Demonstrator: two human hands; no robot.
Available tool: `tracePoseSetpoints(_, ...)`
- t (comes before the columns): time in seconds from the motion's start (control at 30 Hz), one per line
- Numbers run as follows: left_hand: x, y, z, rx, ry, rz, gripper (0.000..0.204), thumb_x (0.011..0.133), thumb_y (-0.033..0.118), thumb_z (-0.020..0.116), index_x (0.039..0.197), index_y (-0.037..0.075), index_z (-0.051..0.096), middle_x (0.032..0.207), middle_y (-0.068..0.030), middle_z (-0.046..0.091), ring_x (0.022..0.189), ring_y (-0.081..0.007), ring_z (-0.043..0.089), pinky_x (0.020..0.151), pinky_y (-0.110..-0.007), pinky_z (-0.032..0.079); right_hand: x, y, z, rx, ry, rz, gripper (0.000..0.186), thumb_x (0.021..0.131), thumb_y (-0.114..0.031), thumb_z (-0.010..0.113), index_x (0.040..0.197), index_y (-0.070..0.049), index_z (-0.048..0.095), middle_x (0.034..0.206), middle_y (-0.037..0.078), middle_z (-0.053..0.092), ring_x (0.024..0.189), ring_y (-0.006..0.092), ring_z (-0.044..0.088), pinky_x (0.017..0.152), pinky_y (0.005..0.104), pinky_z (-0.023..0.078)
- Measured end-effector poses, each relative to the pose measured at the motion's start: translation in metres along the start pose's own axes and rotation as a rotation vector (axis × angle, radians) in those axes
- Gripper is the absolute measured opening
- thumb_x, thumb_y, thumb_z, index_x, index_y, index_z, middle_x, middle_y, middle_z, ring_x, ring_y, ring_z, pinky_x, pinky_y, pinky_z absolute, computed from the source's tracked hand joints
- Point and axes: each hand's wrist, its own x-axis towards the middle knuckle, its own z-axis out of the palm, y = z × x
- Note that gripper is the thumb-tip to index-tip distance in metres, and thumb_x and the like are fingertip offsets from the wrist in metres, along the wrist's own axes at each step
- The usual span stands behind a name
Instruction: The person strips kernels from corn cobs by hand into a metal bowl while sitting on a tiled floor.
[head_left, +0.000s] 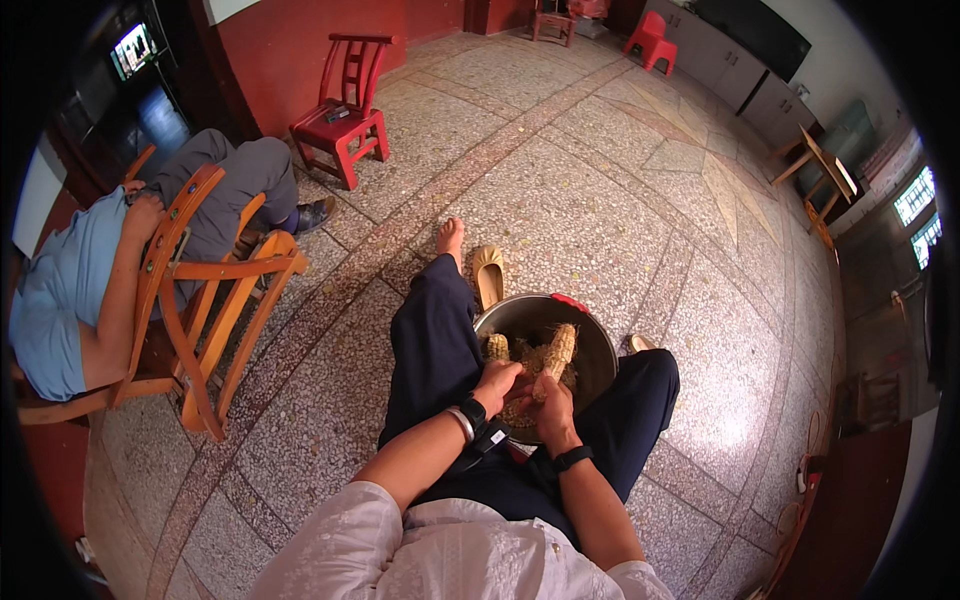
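Container: one round, deep metal pot (603, 362), standing between the person's knees, its mouth facing up. A red piece (569, 302) sits at the far rim, slightly right of centre. Contents: loose brownish, fibrous matter, likely corn silk (534, 357), in the middle; the near part of the interior is largely covered by the hands.

Main item: a corn cob (560, 350), pale yellow, located over the pot's interior, right of its middle. Long axis runs away from the person, leaning slightly to the right; the blunt far end points toward the far rim and the near end lies at the right hand (553, 408). The fingers of that hand are closed around the near end, the thumb laid along it.

Second corn cob (497, 347): within the pot's outline on the left, just beyond the left hand (497, 385), its visible end pointing away from the person. Whether the hand grips it or it leans in the pot cannot be determined.

Left hand: fingers bent and reaching inward, close to the right hand. Whether the fingertips pinch anything cannot be told from this view.

Adjacent: a tan slip-on shoe (489, 277) lies on the floor (600, 240) just beyond the pot, beside a bare foot (451, 238).
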Motion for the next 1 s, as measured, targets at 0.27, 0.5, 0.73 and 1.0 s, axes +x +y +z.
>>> tracePoseSetpoints(0.27,0.035,-0.022,-0.016,0.255,0.113,0.174,0.011,0.089,0.012,0.052,0.093,0.007,0.061,0.081,-0.0065,0.063,0.067,-0.0174,0.062,0.056,-0.029,0.050,0.004,0.003,-0.001,-0.006,-0.021,0.015,0.025,0.094,-0.029,0.050,0.097,-0.004,0.053,0.082,0.008,0.057,0.063,0.0179,0.054,0.057,0.0323,0.048)
tracePoseSetpoints(0.5,0.014,-0.006,-0.005,-0.063,-0.024,0.009,0.022,0.091,0.030,0.055,0.090,0.009,0.062,0.074,-0.0013,0.060,0.054,-0.0113,0.050,0.048,-0.025,0.040,-0.001,0.002,0.001,-0.032,-0.179,0.045,0.027,0.095,-0.029,0.047,0.103,-0.005,0.054,0.081,0.006,0.058,0.066,0.0156,0.054,0.061,0.0309,0.049)
tracePoseSetpoints(0.73,0.009,-0.002,-0.007,-0.088,-0.207,-0.018,0.027,0.089,0.039,0.058,0.086,0.012,0.060,0.072,-0.0004,0.059,0.057,-0.0115,0.053,0.048,-0.026,0.040,0.006,0.008,-0.001,-0.063,-0.245,0.072,0.027,0.094,-0.030,0.047,0.102,-0.004,0.055,0.086,0.006,0.059,0.067,0.0168,0.055,0.064,0.0317,0.050)
tracePoseSetpoints(1.0,-0.001,0.001,-0.001,-0.092,-0.160,0.061,0.020,0.087,0.031,0.063,0.093,0.012,0.060,0.081,-0.0015,0.062,0.067,-0.0142,0.060,0.058,-0.029,0.049,0.000,0.004,0.002,-0.150,-0.192,0.081,0.027,0.090,-0.029,0.056,0.101,-0.004,0.056,0.084,0.005,0.059,0.065,0.0162,0.058,0.059,0.0291,0.051)
